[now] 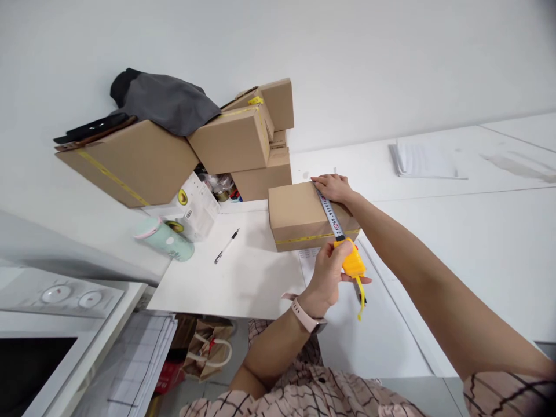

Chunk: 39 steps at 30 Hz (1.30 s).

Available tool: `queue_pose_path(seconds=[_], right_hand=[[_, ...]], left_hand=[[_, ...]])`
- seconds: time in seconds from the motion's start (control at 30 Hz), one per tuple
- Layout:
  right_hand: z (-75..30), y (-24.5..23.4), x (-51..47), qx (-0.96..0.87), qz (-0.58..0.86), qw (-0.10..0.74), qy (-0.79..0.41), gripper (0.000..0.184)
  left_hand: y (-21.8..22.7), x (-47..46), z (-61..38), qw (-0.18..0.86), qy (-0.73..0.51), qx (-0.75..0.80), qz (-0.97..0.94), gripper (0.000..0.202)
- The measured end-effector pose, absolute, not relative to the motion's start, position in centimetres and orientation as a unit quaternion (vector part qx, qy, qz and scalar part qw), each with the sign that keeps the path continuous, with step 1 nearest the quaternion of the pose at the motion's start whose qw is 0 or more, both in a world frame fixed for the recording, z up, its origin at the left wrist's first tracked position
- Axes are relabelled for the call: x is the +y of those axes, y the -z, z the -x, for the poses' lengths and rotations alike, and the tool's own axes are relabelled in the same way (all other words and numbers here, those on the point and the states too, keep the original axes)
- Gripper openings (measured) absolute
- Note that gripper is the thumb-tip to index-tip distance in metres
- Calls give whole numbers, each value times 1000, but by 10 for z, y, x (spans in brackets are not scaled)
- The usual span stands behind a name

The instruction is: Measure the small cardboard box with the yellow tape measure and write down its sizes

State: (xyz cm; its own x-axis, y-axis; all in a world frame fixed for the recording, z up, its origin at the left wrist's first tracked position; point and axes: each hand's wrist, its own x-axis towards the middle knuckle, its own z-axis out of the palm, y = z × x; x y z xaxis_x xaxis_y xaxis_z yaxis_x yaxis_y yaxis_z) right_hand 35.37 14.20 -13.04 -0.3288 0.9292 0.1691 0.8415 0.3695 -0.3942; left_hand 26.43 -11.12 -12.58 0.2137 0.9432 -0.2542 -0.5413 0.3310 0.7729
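Your left hand (pixel 330 272) grips the yellow tape measure (pixel 353 263) at the box's (pixel 299 217) near edge, its blade running away to your right hand (pixel 334 186), apparently pinning the tip.

Small brown cardboard box (pixel 299 215), rectangular, closed, banded with thin yellow tape; lies flat on white table, long side left-right. Yellow plastic tape-measure case (pixel 353 263) at box's near right edge, yellow wrist strap dangling below. White numbered blade (pixel 329 215) extended, lying flat across box top, near edge to far edge.
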Motion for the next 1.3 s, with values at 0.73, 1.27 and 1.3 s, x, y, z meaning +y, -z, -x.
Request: queue_pose_path(seconds=[0.73, 1.27, 1.3], right_hand=[[-448, 145, 72, -543, 567, 541, -303, 65], [-429, 97, 52, -626, 588, 470, -203, 45], [-427, 98, 62, -630, 592, 472, -173, 44]], left_hand=[[158, -142, -166, 474, -630, 462, -406, 67], [97, -64, -110, 537, -608, 405, -421, 46], [93, -62, -111, 536, -609, 401, -424, 46]])
